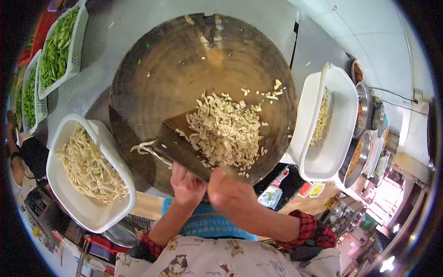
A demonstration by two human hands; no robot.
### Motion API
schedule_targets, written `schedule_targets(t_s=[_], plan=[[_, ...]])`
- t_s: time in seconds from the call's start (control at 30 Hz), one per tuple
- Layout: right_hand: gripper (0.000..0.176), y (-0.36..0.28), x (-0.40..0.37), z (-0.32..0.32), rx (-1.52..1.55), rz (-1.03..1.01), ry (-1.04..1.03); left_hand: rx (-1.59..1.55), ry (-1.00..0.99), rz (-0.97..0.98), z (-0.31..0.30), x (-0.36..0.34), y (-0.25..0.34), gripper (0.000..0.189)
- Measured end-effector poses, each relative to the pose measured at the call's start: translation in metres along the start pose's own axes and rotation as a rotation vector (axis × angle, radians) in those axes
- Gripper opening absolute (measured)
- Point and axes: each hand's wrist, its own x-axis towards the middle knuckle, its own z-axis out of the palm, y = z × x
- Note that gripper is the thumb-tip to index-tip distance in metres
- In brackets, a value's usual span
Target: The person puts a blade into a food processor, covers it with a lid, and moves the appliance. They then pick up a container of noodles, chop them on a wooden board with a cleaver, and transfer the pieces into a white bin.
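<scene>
Bright and even, lit coolly from above, with a dull sheen on the steel worktop beyond the hands. Soft shadow just ahead of the left hand. Blown to white far off beyond the right hand. Heavily bowed by fisheye, ringed in black, soft and colour-fringed at the rim.

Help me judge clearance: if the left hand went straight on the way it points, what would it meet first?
Probably the flat dark cleaver blade on the round wooden chopping board: the left hand points away from the body at its near edge. Whether they already touch is unclear.
</scene>
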Motion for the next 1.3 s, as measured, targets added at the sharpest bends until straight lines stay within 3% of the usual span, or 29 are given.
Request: schedule_targets(t_s=[0.03,0.1,0.2,0.27,0.4,0.5,0.57,0.63,0.73,0.83,1.0,1.07,1.1,1.17,1.3], plan=[[0.014,0.000,0.007,0.001,-0.033,0.035,0.029,0.044,0.019,0.098,-0.004,0.007,0.004,0.032],[0.014,0.001,0.009,-0.001,-0.057,0.081,0.057,0.099,0.020,0.100,-0.004,0.012,0.010,0.031],[0.015,0.013,0.000,-0.019,0.134,0.213,0.036,0.122,0.032,0.126,-0.010,0.020,0.019,0.027],[0.016,-0.002,-0.016,-0.036,0.047,0.283,-0.084,0.110,0.068,0.163,-0.016,0.016,0.019,0.027],[0.017,-0.001,-0.037,-0.022,0.025,0.161,-0.253,0.032,0.046,0.071,0.001,0.001,-0.005,0.034],[0.016,-0.007,-0.021,-0.006,0.089,0.228,-0.231,0.085,0.050,0.162,-0.004,0.008,-0.002,0.037],[0.016,-0.007,0.010,0.000,-0.011,0.118,-0.050,0.096,0.028,0.152,-0.006,0.010,0.003,0.037],[0.016,0.002,0.019,-0.005,0.053,0.153,-0.040,0.205,-0.041,0.102,-0.009,0.008,0.005,0.034],[0.020,0.010,0.007,-0.011,0.148,0.162,0.072,0.115,0.026,0.163,-0.014,0.017,0.014,0.029],[0.020,-0.009,-0.019,-0.032,0.098,0.309,-0.115,0.122,0.002,0.123,-0.024,0.012,0.014,0.026],[0.012,-0.007,-0.028,0.000,0.016,0.199,-0.288,0.087,0.022,0.148,-0.016,0.017,0.008,0.022],[0.014,-0.006,-0.007,0.009,0.059,0.028,-0.043,0.056,-0.016,0.086,-0.009,0.000,-0.006,0.023],[0.014,-0.007,-0.002,0.010,0.060,0.028,-0.039,0.022,-0.040,0.045,-0.006,-0.004,-0.011,0.023],[0.020,-0.008,0.006,0.009,0.019,0.238,-0.024,0.099,-0.025,0.084,-0.011,0.009,0.000,0.025],[0.025,0.002,-0.003,-0.016,0.130,0.321,0.053,0.141,0.019,0.163,-0.021,0.015,0.011,0.029]])
